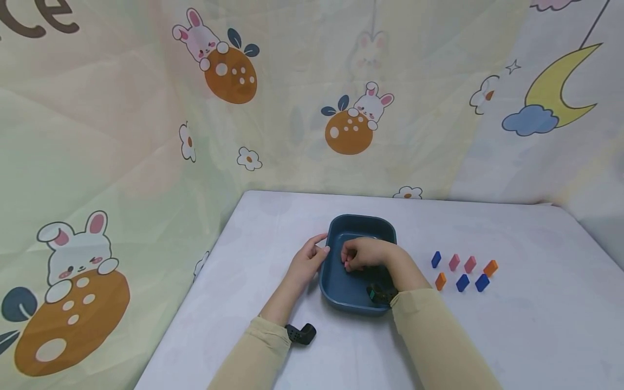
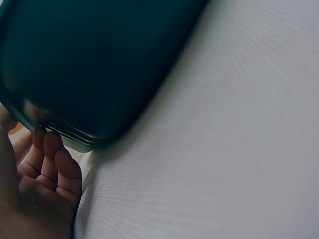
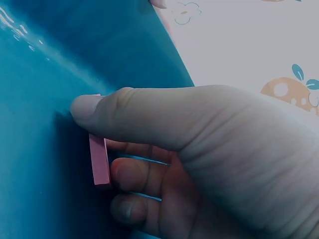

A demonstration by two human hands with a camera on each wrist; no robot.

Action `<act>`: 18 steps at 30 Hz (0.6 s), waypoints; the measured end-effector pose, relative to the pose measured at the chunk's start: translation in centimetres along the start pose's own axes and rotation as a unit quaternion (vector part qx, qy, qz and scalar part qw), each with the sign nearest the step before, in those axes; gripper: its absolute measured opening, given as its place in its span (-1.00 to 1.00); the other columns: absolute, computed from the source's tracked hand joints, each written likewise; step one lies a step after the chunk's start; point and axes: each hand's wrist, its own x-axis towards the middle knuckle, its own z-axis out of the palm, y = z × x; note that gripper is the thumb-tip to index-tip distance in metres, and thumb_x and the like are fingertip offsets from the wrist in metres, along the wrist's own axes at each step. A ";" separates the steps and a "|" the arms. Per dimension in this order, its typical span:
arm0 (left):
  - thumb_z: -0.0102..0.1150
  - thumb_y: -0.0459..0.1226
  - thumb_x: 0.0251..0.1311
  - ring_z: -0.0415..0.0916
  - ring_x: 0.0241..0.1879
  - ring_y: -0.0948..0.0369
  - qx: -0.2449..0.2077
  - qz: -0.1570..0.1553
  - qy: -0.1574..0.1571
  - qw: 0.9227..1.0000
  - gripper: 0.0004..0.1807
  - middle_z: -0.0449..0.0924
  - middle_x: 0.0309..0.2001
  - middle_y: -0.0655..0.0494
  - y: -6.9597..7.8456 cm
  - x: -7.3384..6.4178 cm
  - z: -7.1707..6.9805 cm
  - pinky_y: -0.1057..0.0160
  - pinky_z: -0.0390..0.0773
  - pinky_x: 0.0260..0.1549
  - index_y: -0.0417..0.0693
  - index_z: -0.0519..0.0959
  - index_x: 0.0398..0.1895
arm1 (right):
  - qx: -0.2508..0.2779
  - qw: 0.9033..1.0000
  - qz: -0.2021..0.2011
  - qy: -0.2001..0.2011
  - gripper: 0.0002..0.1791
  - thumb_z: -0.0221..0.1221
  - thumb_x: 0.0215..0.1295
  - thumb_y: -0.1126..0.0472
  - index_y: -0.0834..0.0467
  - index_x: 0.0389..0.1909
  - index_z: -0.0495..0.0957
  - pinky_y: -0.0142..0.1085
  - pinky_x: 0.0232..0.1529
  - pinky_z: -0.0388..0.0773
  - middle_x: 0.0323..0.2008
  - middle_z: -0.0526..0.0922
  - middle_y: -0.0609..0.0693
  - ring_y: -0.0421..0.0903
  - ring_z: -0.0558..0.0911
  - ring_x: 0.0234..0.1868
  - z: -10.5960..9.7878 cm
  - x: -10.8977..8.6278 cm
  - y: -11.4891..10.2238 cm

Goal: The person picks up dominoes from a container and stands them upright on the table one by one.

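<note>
A dark blue tray (image 1: 336, 295) with raised walls and rounded corners stands on the table. At its left wall my left hand (image 1: 307, 261) grips the rim, with bent fingers (image 2: 68, 167) against the outer side in the left wrist view. Inside the tray, my right hand (image 1: 368, 253) pinches a small pink block (image 3: 99, 162) between thumb and fingers. The block stands on end, low over the tray's floor; whether it touches the floor I cannot tell. In the head view the hand hides most of it.
Right of the tray, several small blocks stand in two rows on the white tablecloth (image 1: 536, 325): a blue block (image 1: 436, 259), a pink block (image 1: 454, 262) and an orange block (image 1: 490, 268) among them. A printed cloth (image 1: 292, 124) hangs behind the table.
</note>
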 end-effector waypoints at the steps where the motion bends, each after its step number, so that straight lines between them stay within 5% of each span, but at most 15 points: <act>1: 0.12 0.10 0.33 0.50 -0.36 0.13 0.000 0.000 0.000 1.000 -0.53 0.58 -0.29 0.10 0.0 0.0 0.0 0.22 0.48 -0.36 0.49 0.41 0.31 | 0.001 1.000 0.000 0.001 -0.92 0.29 0.27 0.20 0.03 -0.28 0.56 -0.25 -0.34 0.46 -0.39 0.59 -0.03 -0.07 0.54 -0.41 0.0 0.0 0.0; 18: 0.11 0.21 0.27 0.49 -0.36 0.12 0.009 -0.005 -0.003 1.000 -0.48 0.56 -0.28 0.10 -0.1 0.0 -0.1 0.24 0.48 -0.37 0.55 0.39 0.30 | -0.017 0.998 -0.032 0.050 -0.88 0.26 0.31 0.13 -0.05 -0.16 0.60 -0.23 -0.23 0.51 -0.38 0.61 -0.07 -0.08 0.59 -0.37 -1.5 -1.0 -1.9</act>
